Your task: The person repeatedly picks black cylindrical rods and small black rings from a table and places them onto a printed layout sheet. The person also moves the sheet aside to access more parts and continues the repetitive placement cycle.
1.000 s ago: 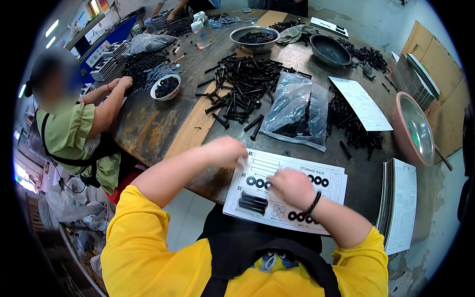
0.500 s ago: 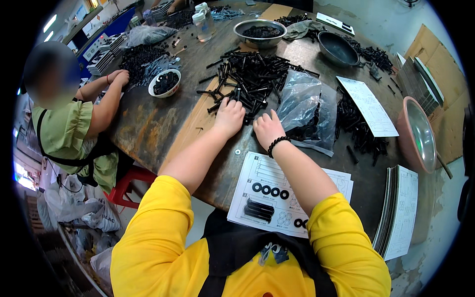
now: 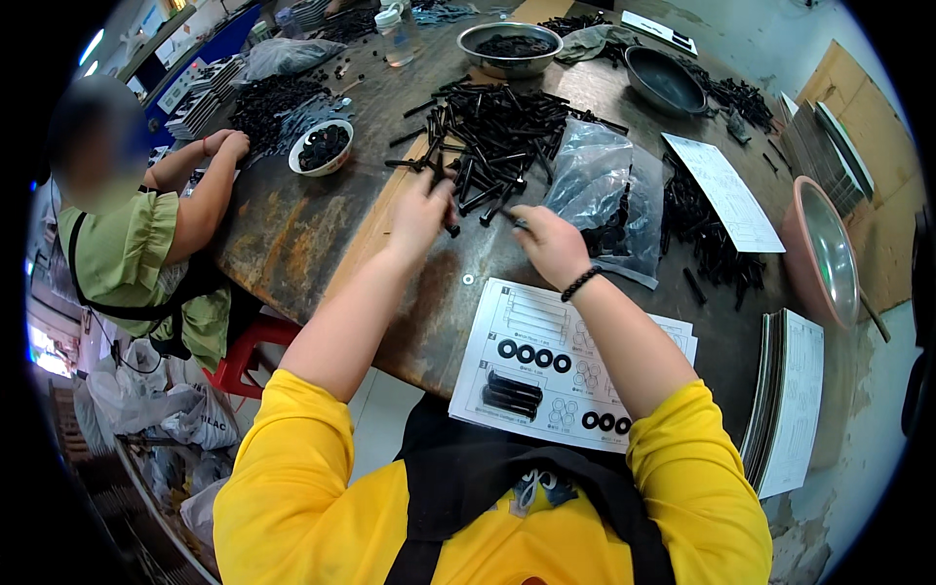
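My left hand (image 3: 425, 203) reaches into the near edge of a big pile of black bolts (image 3: 497, 127) on the round wooden table (image 3: 292, 229), its fingers closed around one bolt. My right hand (image 3: 546, 244), with a dark bead bracelet on its wrist, sits just right of it, pinching a bolt by the pile's edge. Close to me lies a printed white sheet (image 3: 546, 361) bearing black washers (image 3: 531, 353) in a row and a few black bolts (image 3: 509, 395). A small washer (image 3: 469, 280) lies loose on the table.
A clear plastic bag (image 3: 609, 200) of black parts lies right of the pile. Steel bowls (image 3: 512, 44), a dark pan (image 3: 663, 83), a pink-rimmed bowl (image 3: 819, 253) and paper stacks (image 3: 790, 400) ring the table. At left a person in green (image 3: 127, 253) works beside a white bowl (image 3: 322, 148).
Both hands have left the printed sheet and reached forward to the bolt pile. The view has tilted up a little toward the table's middle.
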### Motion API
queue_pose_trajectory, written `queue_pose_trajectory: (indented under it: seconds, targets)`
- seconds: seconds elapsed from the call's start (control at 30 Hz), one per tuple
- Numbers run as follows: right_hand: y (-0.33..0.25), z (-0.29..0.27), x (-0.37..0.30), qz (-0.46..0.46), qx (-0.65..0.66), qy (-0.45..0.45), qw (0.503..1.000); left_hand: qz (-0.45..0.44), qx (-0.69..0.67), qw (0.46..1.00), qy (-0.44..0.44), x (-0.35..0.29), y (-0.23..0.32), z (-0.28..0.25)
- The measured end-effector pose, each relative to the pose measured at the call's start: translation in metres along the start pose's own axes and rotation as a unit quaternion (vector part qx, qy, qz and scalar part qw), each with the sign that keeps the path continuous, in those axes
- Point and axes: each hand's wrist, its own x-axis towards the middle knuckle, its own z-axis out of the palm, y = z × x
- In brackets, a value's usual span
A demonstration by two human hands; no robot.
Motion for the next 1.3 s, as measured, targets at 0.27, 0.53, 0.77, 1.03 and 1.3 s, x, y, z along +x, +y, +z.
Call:
queue_pose_trajectory:
  seconds: [0.27,0.53,0.77,1.03,1.3]
  targets:
    - [-0.007,-0.059,-0.055,0.232,0.149,-0.01,0.961,0.266,0.449,0.806,-0.279,-0.075,-0.02,0.052]
    - [-0.028,-0.075,-0.077,0.198,-0.012,-0.096,0.975,0.373,0.46,0.752,-0.289,-0.084,-0.02,0.06]
    - [-0.046,-0.035,-0.071,0.168,-0.123,-0.17,0.963,0.218,0.423,0.822,-0.313,-0.078,-0.022,0.047]
    - [-0.033,-0.02,-0.111,0.024,-0.08,-0.085,0.993,0.195,0.331,0.868,-0.313,-0.075,-0.032,0.049]
    - [-0.027,-0.013,-0.125,0.159,0.077,0.121,0.977,0.249,0.453,0.802,-0.3,-0.088,-0.022,0.057]
